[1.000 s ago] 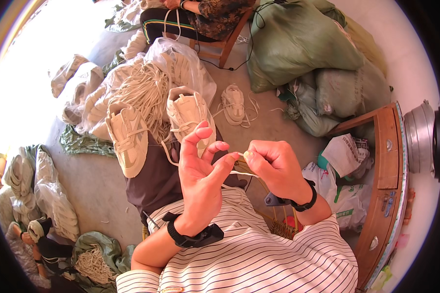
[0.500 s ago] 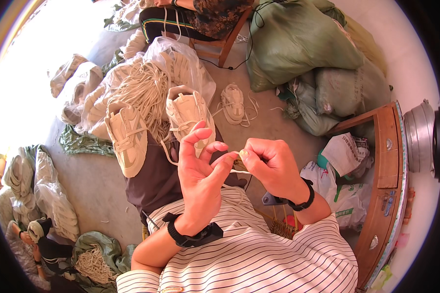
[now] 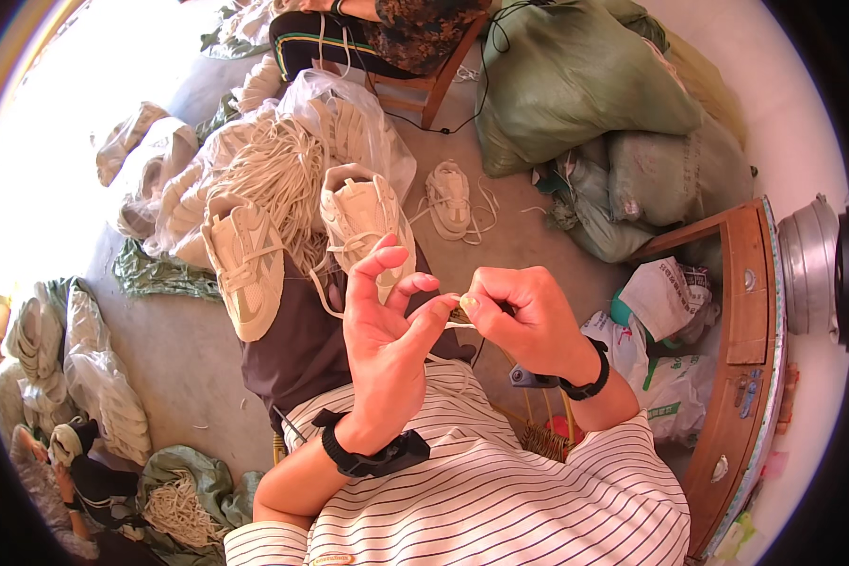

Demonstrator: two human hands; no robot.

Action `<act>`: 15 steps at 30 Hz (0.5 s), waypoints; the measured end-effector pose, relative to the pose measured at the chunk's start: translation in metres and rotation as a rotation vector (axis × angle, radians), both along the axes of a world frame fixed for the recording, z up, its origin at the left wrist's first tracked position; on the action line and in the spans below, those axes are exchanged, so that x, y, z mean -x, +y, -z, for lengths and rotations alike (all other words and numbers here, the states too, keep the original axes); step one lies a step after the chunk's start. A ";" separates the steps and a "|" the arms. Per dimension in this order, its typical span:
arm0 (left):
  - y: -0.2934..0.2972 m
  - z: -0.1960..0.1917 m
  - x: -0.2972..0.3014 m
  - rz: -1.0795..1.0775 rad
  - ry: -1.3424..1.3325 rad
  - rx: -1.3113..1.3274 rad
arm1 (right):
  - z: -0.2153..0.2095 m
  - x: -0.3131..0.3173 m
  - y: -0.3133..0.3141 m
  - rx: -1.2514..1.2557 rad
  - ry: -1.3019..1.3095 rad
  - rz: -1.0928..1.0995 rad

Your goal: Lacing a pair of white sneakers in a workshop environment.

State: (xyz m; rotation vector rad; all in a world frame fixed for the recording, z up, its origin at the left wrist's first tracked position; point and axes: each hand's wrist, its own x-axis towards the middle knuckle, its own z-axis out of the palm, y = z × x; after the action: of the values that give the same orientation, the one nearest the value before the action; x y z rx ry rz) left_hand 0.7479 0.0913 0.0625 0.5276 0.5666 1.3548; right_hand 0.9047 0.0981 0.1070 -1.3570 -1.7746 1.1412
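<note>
My left hand (image 3: 387, 344) is raised over my lap, its thumb pinched against a finger and the other fingers lifted. Its thumb tip meets the fingertips of my right hand (image 3: 521, 316), which is curled closed. A thin cream shoelace (image 3: 460, 326) shows beside the right fingertips; its end is hidden in the pinch. Just beyond my hands, a beige sneaker (image 3: 358, 209) rests on my knee, a lace trailing from it. Left of it on my leg lies a second beige sneaker (image 3: 247, 274) with laces across its front.
A heap of loose laces (image 3: 278, 170) lies among bagged sneakers past my knees. One sneaker (image 3: 450, 200) sits on the floor. Green sacks (image 3: 585, 85) are piled far right, near a wooden desk (image 3: 750, 283). A co-worker's leg (image 3: 311, 47) is at the top; another person's arm (image 3: 64, 481) is lower left.
My right hand has shifted very slightly, with its fingertips still against the left thumb. My left hand and both sneakers stay in place.
</note>
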 end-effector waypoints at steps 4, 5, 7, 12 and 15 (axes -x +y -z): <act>-0.001 0.001 0.001 0.017 -0.003 0.013 | -0.002 0.002 -0.001 0.015 0.010 -0.012; -0.001 0.001 0.001 0.018 -0.003 0.013 | -0.002 0.002 -0.002 0.019 0.021 -0.017; -0.001 0.000 0.000 0.009 -0.005 0.010 | -0.002 0.000 -0.003 0.015 0.008 -0.025; -0.001 -0.002 0.001 0.008 0.005 0.007 | -0.006 -0.001 -0.006 0.037 0.013 -0.015; -0.002 -0.002 0.001 0.006 0.007 0.005 | -0.006 -0.002 -0.007 0.058 0.014 -0.016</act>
State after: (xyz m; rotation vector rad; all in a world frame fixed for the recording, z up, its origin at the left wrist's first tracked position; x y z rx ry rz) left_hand 0.7468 0.0897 0.0644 0.5302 0.5736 1.3466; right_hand 0.9068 0.0909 0.1129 -1.3674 -1.7582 1.2158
